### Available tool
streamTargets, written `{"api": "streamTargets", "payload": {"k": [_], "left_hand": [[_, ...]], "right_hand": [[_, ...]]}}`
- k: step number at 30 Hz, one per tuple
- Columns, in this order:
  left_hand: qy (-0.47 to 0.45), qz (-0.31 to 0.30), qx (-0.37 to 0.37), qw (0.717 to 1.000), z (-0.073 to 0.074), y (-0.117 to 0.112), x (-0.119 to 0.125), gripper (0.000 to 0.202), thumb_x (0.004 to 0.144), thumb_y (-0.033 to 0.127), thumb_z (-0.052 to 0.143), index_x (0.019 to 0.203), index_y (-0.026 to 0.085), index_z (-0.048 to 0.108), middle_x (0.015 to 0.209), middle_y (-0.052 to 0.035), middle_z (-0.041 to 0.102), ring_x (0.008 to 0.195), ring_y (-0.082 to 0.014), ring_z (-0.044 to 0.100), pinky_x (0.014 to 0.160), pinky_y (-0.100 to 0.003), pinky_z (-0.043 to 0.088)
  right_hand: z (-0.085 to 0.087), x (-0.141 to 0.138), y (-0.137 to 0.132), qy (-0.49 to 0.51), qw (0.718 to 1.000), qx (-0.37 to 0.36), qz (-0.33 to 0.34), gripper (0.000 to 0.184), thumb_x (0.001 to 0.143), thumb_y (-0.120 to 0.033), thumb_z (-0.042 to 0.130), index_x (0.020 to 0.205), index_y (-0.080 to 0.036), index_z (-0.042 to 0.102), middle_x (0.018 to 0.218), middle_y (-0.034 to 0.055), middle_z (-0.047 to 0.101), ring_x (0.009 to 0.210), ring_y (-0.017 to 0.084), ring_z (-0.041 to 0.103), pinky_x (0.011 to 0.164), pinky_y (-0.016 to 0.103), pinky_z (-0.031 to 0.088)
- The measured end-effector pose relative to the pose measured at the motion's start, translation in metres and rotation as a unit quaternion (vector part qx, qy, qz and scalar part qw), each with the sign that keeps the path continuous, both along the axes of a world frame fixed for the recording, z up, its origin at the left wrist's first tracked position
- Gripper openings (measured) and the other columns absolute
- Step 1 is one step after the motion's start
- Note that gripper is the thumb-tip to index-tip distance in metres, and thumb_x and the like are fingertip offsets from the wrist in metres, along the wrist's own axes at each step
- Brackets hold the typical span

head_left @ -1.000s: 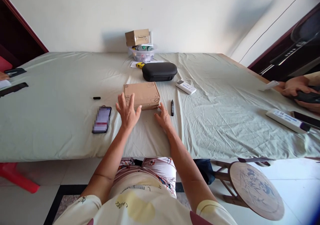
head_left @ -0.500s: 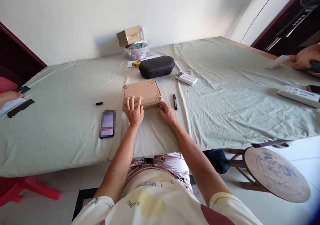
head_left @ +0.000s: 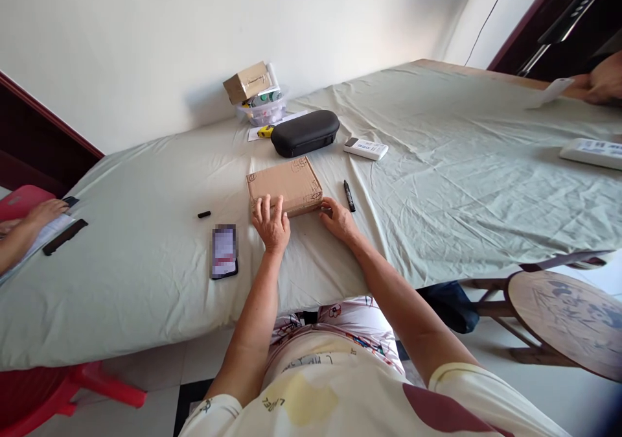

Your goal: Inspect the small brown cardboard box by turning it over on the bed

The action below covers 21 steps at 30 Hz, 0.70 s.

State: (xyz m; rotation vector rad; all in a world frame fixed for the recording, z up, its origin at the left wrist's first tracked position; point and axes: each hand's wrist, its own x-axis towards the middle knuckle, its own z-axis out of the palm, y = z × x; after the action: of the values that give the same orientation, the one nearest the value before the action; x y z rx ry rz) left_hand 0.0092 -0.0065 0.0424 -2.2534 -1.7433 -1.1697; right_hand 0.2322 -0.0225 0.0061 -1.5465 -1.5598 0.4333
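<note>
A flat, closed cardboard box with black markings at its corners lies on the cloth in front of me. My left hand rests on the box's front left part, its fingers spread over the top. At the front right corner, my right hand touches the box with its fingertips, fingers loosely bent and thumb apart. Just right of the box lies a black marker, its tip end hard to make out. A small black cap and a phone with a blurred screen lie to the left.
Behind the box stand a black hard case, a white device and a plastic basket topped by a small carton. Other people's hands show at the left and right edges. A round stool stands below right.
The camera view has shifted and tilted slightly, so the table things sit a little differently in frame. My hands keep the same hold on the box. The person's hand at left shows more.
</note>
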Motion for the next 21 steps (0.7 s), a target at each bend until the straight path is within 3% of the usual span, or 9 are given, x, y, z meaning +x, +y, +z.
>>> {"api": "streamTargets", "payload": {"k": [8,15,18,21], "left_hand": [[-0.076,-0.011,0.019,0.997,-0.003,0.006,-0.002,0.041,0.099,0.028,0.053,0.134,0.023,0.071,0.156,-0.0153,0.055,0.155,-0.0347,0.038,0.127,-0.059,0.032],[-0.151,-0.011,0.053,0.987,-0.005,0.008,0.0,0.037,0.1,0.031,0.049,0.127,0.02,0.072,0.147,-0.0173,0.061,0.149,-0.0312,0.046,0.126,-0.055,0.037],[-0.171,-0.008,0.067,0.983,-0.007,0.008,0.002,0.038,0.102,0.034,0.047,0.127,0.017,0.07,0.144,-0.0203,0.062,0.145,-0.0312,0.051,0.125,-0.055,0.038],[-0.187,-0.004,0.089,0.978,-0.008,0.007,0.004,0.037,0.103,0.037,0.046,0.125,0.016,0.069,0.139,-0.0205,0.064,0.139,-0.0301,0.056,0.123,-0.053,0.041]], "right_hand": [[0.004,-0.001,-0.004,0.071,0.996,0.049,0.016,0.041,0.089,-0.024,0.058,0.129,-0.023,0.066,0.122,0.0093,0.077,0.113,0.026,0.075,0.106,0.048,0.059],[0.014,-0.008,-0.003,0.176,0.974,0.141,0.011,0.045,0.098,-0.053,0.059,0.132,-0.025,0.064,0.122,0.0105,0.073,0.117,0.025,0.071,0.108,0.046,0.058],[0.025,-0.012,-0.009,0.164,0.972,0.17,-0.01,0.04,0.101,-0.054,0.054,0.129,-0.028,0.066,0.125,0.0102,0.07,0.12,0.025,0.068,0.107,0.046,0.058],[0.047,-0.016,-0.022,0.113,0.973,0.199,-0.023,0.033,0.103,-0.046,0.055,0.129,-0.031,0.066,0.133,0.0094,0.066,0.13,0.027,0.062,0.114,0.051,0.054]]}}
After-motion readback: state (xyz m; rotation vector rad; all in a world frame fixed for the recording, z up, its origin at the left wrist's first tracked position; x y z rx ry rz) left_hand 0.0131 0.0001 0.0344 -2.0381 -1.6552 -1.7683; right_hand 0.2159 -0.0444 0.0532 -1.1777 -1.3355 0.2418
